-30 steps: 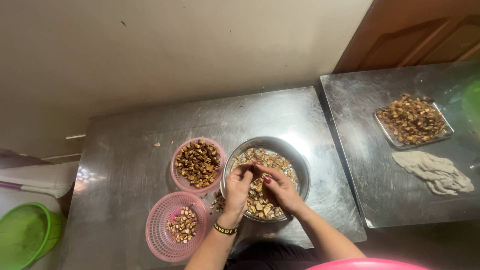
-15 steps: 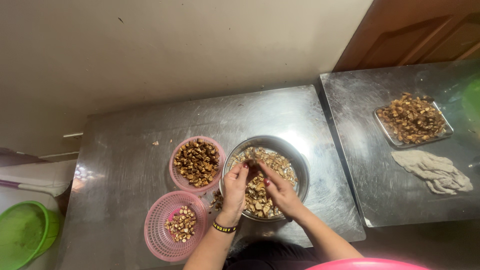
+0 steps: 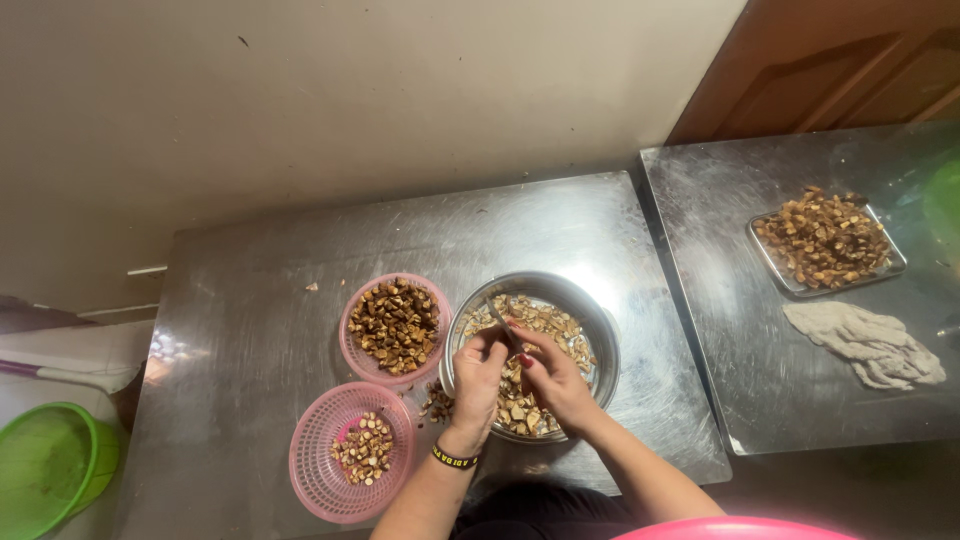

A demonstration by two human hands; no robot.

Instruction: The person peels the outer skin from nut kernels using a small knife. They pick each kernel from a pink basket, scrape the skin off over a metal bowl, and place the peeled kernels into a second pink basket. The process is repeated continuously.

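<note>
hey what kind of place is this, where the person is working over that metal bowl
Probably a kitchen prep area, maybe commercial. Two stainless steel tables stand side by side; a metal bowl, pink baskets and a tray hold chopped brown pieces, and both hands work over the bowl.

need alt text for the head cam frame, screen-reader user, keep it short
Seen from above, a person's left hand and right hand work together over a metal bowl of brown chopped pieces on a steel table, a thin blade-like tool between them. Two pink baskets of similar pieces sit to the left; a tray and grey cloth lie on a second table to the right.
</note>
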